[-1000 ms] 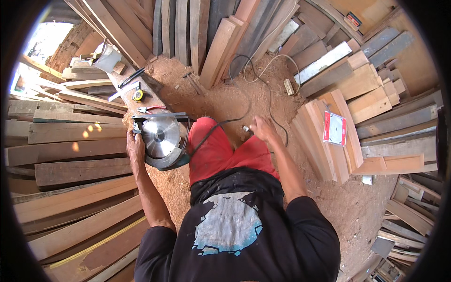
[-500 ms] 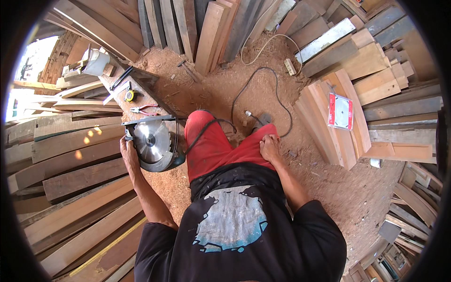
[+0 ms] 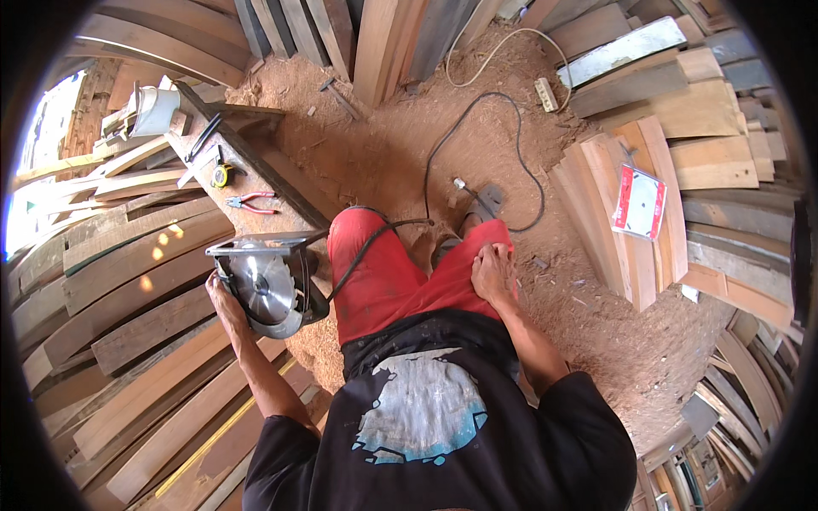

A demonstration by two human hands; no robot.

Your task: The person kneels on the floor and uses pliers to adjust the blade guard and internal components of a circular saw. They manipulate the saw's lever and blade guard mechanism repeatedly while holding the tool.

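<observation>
My left hand (image 3: 225, 304) grips a circular saw (image 3: 262, 285) at its left side; the toothed silver blade faces up at me and a black cord runs from the saw over my left thigh. My right hand (image 3: 492, 272) is on the red shorts (image 3: 375, 285) at my right thigh, fingers curled into the cloth. Just beyond the saw, a narrow wooden bench (image 3: 291, 204) bears red-handled pliers (image 3: 251, 204), a yellow tape measure (image 3: 222, 175), a black tool (image 3: 205, 136) and a white container (image 3: 153, 112).
Stacked boards (image 3: 136, 341) surround me. On the right, a red-and-white package (image 3: 639, 202) lies on leaning planks (image 3: 595, 221). Cables, a power strip (image 3: 545, 94), a white plug (image 3: 460, 183) and a hammer-like tool (image 3: 339, 98) lie on the sawdust floor (image 3: 375, 153).
My left hand and the saw have shifted left and slightly down. My right hand has moved from above the cord down onto the shorts. The view of the surroundings has shifted.
</observation>
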